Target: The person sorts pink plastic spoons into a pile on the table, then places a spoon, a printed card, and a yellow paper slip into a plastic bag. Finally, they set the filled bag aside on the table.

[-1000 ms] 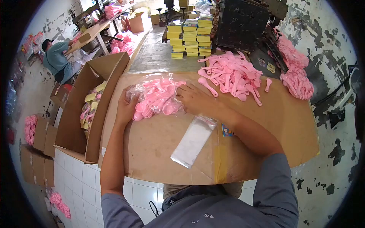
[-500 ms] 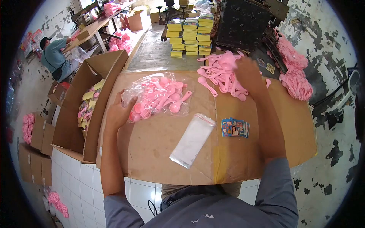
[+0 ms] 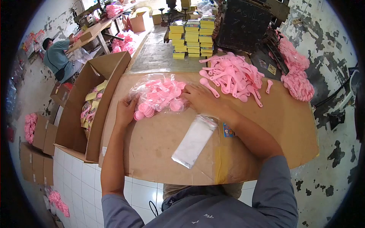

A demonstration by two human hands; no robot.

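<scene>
A clear plastic bag (image 3: 159,95) full of pink plastic spoons lies on the cardboard-covered table. At its left edge my left hand (image 3: 127,110) pinches the film. My right hand (image 3: 203,99) grips the bag's right side, with its fingertips next to a spoon; part of that grip is hidden. A loose heap of pink spoons (image 3: 235,76) lies beyond my right hand, and one single spoon (image 3: 269,86) lies apart from it. Below the bag is a stack of flat clear sleeves (image 3: 194,141). Printed blue cards (image 3: 228,130) are mostly covered by my right forearm.
On my left stands a long open cardboard box (image 3: 95,125) holding packed spoons and yellow cards. Stacks of yellow-edged cards (image 3: 192,40) rise at the back, beside a black metal case (image 3: 243,24). Pink bundles (image 3: 296,72) hang at the right. Another person (image 3: 59,59) sits far left.
My right hand has come from the spoon heap leftward to the bag's right side. My left hand stays at the bag's left edge. The right forearm now covers most of the cards.
</scene>
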